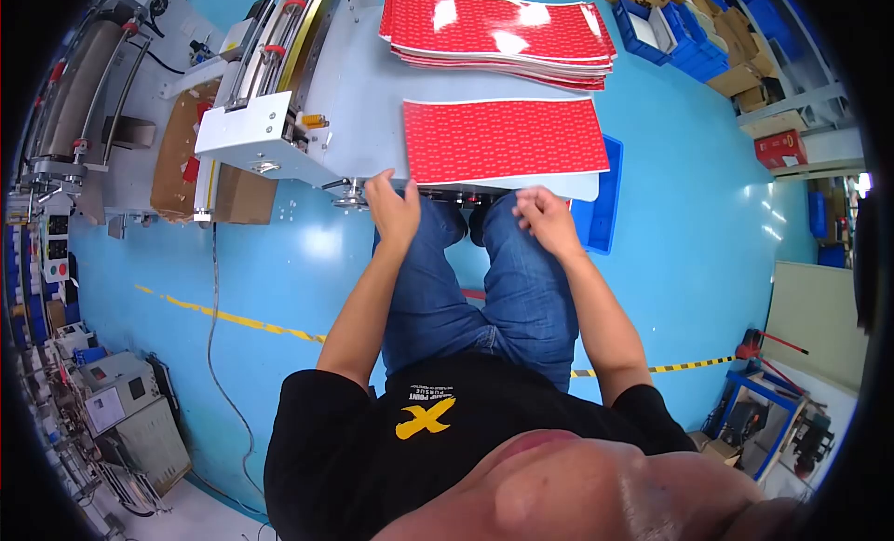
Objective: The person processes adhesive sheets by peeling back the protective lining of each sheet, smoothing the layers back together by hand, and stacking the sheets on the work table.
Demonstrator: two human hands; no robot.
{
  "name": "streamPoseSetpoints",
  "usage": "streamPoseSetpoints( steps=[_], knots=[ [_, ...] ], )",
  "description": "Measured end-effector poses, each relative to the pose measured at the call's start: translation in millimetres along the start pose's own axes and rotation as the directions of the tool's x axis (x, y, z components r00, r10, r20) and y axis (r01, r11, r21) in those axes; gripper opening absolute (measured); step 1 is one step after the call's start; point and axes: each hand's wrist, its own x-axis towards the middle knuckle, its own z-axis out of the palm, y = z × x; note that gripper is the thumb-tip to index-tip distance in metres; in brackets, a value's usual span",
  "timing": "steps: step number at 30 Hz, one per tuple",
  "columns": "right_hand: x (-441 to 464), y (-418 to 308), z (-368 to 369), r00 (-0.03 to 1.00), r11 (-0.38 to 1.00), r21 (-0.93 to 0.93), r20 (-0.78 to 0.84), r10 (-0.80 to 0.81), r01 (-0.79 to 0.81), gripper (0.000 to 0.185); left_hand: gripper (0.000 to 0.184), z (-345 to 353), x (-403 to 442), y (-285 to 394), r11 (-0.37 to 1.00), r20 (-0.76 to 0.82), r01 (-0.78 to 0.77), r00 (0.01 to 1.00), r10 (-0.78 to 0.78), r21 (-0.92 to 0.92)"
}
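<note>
A red sheet with rows of small pale print and a white border [507,139] lies flat on the light grey machine table [358,103], close to its front edge. At the sheet's lower left corner is my left hand [394,213], fingers apart and nothing in the grasp; whether the thumb side touches the corner I cannot tell. My right hand [549,222] hovers just below the table's front edge, over my right thigh, with loosely bent fingers and nothing visible in them. Farther back on the table sits a stack of similar glossy red sheets [498,33].
A roller machine [270,103] stands on the table's left, with a metal knob [350,195] near my left hand. Beside the table's right end is a blue bin [605,201]. A cardboard box [237,196] stands at left, and a cable [217,327] crosses the floor.
</note>
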Motion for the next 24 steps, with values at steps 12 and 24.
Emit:
streamPoseSetpoints(
  steps=[12, 24],
  knots=[
    [93.2, -18.4, 117.7, 0.954, 0.931, -0.253, 0.211, -0.213, 0.264, 0.028, 0.023, 5.7, 18.9, -28.5, 0.792, 0.554, 0.408, 0.826, -0.108, -0.454],
    [90.5, -42.7, 120.1, 0.965, 0.909, -0.349, 0.204, -0.165, 0.229, 0.033, 0.013, -14.6, 17.6, 0.2, 0.963, 0.409, 0.180, 0.909, -0.085, -0.201]
  ],
)
